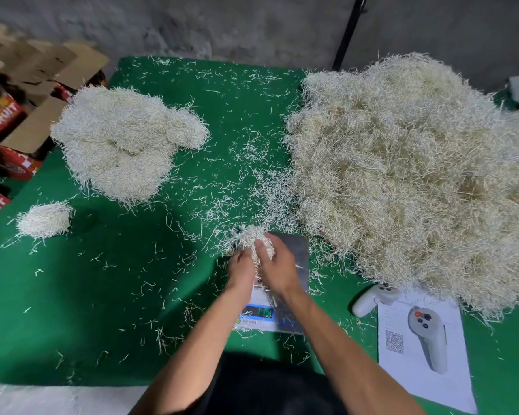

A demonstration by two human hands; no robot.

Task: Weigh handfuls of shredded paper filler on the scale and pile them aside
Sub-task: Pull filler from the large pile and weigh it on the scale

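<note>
The left hand [241,269] and right hand [277,269] cup a pale, wispy clump of shredded paper filler [253,238] between curled fingers, over the small steel-topped digital scale [294,253]. It looks featherlight, springy and prone to shedding, so scooping from beneath should suit best.

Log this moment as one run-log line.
both hands gripping paper filler handful | over scale | display lit | weighed pile left

Three heaps of shredded paper lie on one green table [108,295]: a huge heap [417,175], a middling heap [123,139] and a small clump [44,220]. One scale [294,295], one white controller [372,299], one printed sheet [423,354], two hands: left hand [240,272], right hand [277,269].
</note>
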